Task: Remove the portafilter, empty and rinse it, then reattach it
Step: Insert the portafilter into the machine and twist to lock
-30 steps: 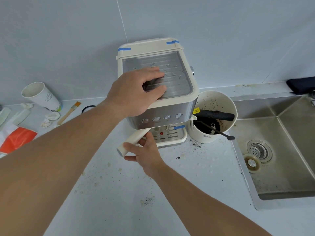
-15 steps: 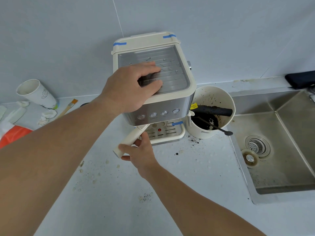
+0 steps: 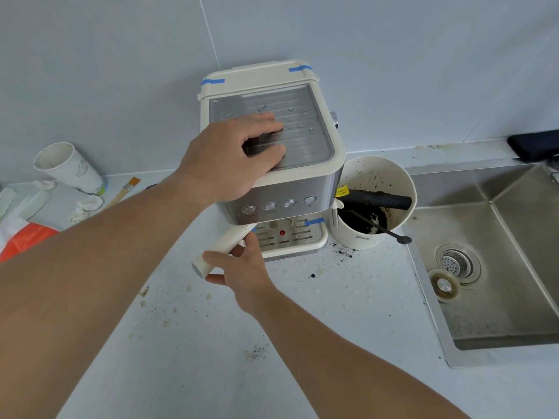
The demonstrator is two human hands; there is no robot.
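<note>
Portafilter handle (image 3: 222, 247) in right hand (image 3: 242, 267)

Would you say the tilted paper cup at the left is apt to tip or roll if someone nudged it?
Probably: the paper cup already leans, so a nudge could topple it. It looks empty and light. Once down, its tapered shape would likely roll in a curve.

Espresso machine (image 3: 272, 122), frame centre: cream body, brushed silver front, ribbed grey top, blue tape strips. Portafilter (image 3: 222, 249) handle cream. Tabletop (image 3: 317, 343) white, speckled black. Tub (image 3: 376, 204), right of machine: cream, black grounds inside, yellow label. Sink (image 3: 499, 267), right: dull steel. Left edge: orange-red bag (image 3: 28, 240); white paper cup (image 3: 71, 169) with grey print.
</note>
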